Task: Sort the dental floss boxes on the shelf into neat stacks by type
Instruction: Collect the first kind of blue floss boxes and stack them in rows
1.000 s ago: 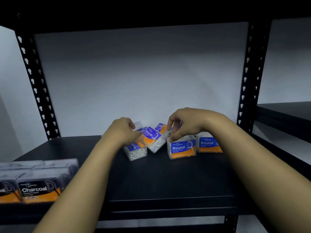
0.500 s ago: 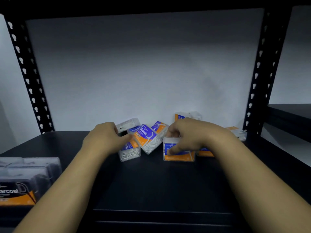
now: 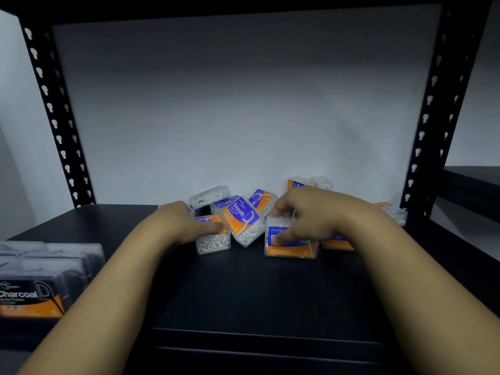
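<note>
- At about eight o'clock on the black metal shelf, clear plastic boxes with black-and-orange "Charcoal" labels sit side by side at the front edge, well apart from the rest.
- The left hand reaches in palm down, its fingers stretched to the right and pressing on a small clear box of white floss picks with a blue-and-orange label; I cannot tell whether the thumb closes under it.
- Just beside that, at twelve o'clock, a tilted clear box with a blue "Smooth" label leans in the jumble, touching its neighbours.
- Behind it lie a clear box labelled "Round", another blue-and-orange tilted box, and a clear unlabelled-looking box towards eleven o'clock.
- The right hand pinches an upright clear box with a blue-over-orange label, thumb on its front face, fingers curled over the top.
- More orange-labelled boxes peek out behind and at two o'clock of that hand, near the black perforated upright post.
</note>
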`<action>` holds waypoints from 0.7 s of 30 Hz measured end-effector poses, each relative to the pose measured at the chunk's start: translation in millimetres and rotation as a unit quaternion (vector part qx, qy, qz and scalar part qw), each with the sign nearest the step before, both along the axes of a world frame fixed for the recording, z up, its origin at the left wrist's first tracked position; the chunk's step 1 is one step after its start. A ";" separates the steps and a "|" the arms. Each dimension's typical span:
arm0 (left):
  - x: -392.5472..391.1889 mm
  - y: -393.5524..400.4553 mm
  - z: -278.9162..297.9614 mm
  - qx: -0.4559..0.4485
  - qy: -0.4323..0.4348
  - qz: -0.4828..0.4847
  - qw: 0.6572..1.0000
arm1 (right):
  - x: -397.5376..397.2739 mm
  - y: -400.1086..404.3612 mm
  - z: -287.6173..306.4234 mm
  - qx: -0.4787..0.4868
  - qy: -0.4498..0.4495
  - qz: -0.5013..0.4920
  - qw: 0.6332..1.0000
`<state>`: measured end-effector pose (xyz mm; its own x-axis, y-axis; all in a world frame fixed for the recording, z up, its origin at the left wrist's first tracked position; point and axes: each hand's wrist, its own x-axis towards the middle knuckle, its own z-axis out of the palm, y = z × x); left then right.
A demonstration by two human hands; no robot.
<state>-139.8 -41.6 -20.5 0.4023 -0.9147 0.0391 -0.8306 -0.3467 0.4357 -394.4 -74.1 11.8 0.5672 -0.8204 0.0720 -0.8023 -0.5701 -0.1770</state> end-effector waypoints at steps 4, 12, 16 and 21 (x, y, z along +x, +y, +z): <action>0.8 1.6 0.0 0.006 0.030 0.000 1.000 | 2.1 -0.5 -0.9 0.002 -0.017 -0.002 1.000; -8.3 3.3 -0.4 0.037 0.028 -0.017 0.999 | 2.0 5.0 2.6 0.023 -0.009 0.014 1.000; -10.2 7.9 3.5 0.018 0.040 -0.050 0.998 | 5.4 8.5 1.5 0.025 -0.027 0.035 0.999; -4.5 9.2 4.0 -0.045 0.062 -0.092 0.993 | 3.7 3.1 3.1 -0.053 -0.038 -0.030 0.997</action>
